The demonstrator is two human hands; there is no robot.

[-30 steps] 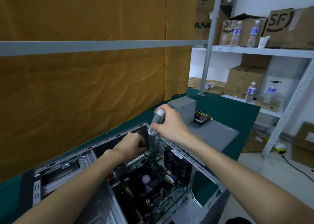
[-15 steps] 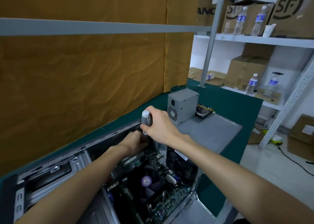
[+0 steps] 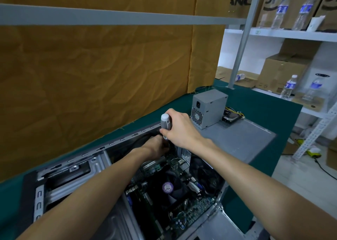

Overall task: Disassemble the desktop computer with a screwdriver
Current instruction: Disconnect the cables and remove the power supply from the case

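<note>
— What changed from one second ago?
— The right hand [image 3: 179, 128], gripping the screwdriver [image 3: 166, 124], sank toward the open computer case [image 3: 76, 170]; the left hand [image 3: 156, 146] stays inside, its grip hidden.
— Nearby?
— The power supply [image 3: 207, 106] stands behind the case.

A wrinkled mustard-yellow cloth backdrop [image 3: 94, 72] hangs behind the dark green felt tabletop [image 3: 264, 112]. The open desktop case of bare silver-grey metal [image 3: 76, 168] shows a dark green circuit board [image 3: 191, 216] and a black cooler fan with a round purple label [image 3: 167, 187]. The screwdriver's handle [image 3: 165, 123] is grey with a white cap. At the far right sit a plain grey boxy power supply [image 3: 209, 108], brown cardboard boxes with black lettering [image 3: 284, 75] and clear bottles with blue labels [image 3: 289, 86] on white shelves [image 3: 291, 34].
</note>
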